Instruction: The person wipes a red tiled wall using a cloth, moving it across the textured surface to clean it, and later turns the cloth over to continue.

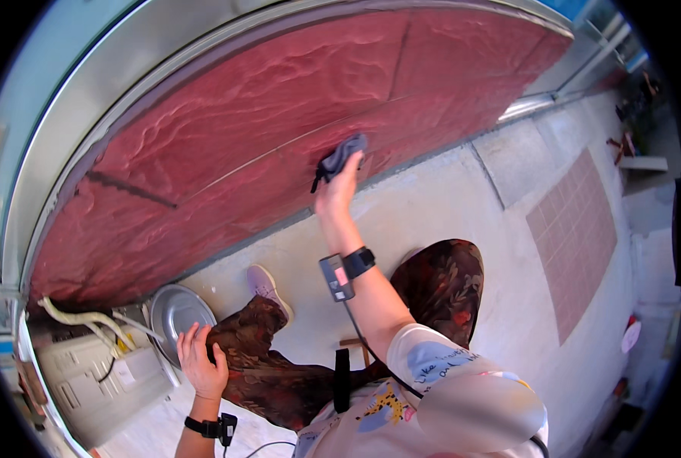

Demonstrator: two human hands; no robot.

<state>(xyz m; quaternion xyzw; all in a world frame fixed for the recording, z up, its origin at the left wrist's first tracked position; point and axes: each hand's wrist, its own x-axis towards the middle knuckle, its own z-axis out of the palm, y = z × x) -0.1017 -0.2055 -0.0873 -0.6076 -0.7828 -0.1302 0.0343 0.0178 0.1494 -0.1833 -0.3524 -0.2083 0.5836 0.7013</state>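
Note:
My right hand (339, 191) is stretched forward, its fingers closed around a dark grey cloth (346, 152). That cloth is pressed against the low red stone-textured wall (272, 107), and the fingers on its far side are partly hidden. Down at the left, my left hand (203, 368) holds nothing and has its fingers apart. It is beside my bent knee, in front of the rim of a round metal basin (178, 304). Each wrist wears a black strap with a small device.
A beige air-conditioner unit (100, 385) with wrapped pipes (85, 317) stands at the lower left. My pink shoe (266, 286) rests on the pale concrete floor (432, 206) near the wall. A brown tiled patch (577, 237) lies to the right. A metal frame (119, 49) edges the wall's top.

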